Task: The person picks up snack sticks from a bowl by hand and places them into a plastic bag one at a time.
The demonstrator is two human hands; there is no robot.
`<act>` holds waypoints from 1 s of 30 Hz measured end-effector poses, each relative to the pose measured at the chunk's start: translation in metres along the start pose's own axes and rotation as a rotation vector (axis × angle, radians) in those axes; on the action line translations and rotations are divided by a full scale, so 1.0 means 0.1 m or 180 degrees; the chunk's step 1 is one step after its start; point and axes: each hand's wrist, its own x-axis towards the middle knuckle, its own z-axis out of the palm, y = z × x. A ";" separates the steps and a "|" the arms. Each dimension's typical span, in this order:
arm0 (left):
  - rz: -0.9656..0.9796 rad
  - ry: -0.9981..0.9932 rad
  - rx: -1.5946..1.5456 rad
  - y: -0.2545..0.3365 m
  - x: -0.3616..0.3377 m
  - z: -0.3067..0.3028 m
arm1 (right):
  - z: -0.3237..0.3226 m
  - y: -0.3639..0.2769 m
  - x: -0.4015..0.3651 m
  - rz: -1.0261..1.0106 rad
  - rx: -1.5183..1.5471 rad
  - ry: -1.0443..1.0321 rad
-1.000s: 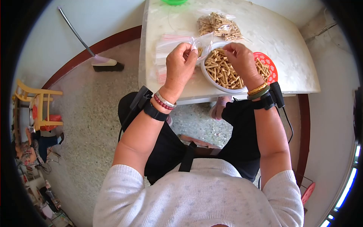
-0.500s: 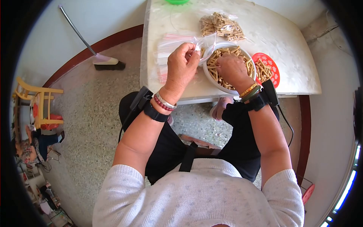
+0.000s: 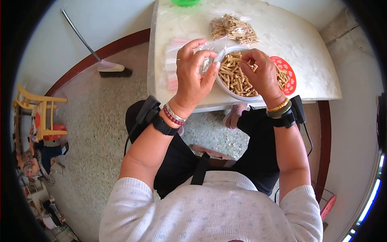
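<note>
Tan sticks (image 3: pixel 236 80) lie below the curled right grip (image 3: pixel 264 74), hold unclear, the left grip (image 3: pixel 191 76) splayed.

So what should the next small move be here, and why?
Probably close the left hand on the near bag: its fingers are spread beside the plastic, so its grip looks loose, while the right hand is over the bowl of sticks.
</note>
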 end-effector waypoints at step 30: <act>0.0347 -0.0117 0.0076 0.05 0.00 -0.02 | -0.07 -0.27 -0.08 0.0128 0.1208 -0.0186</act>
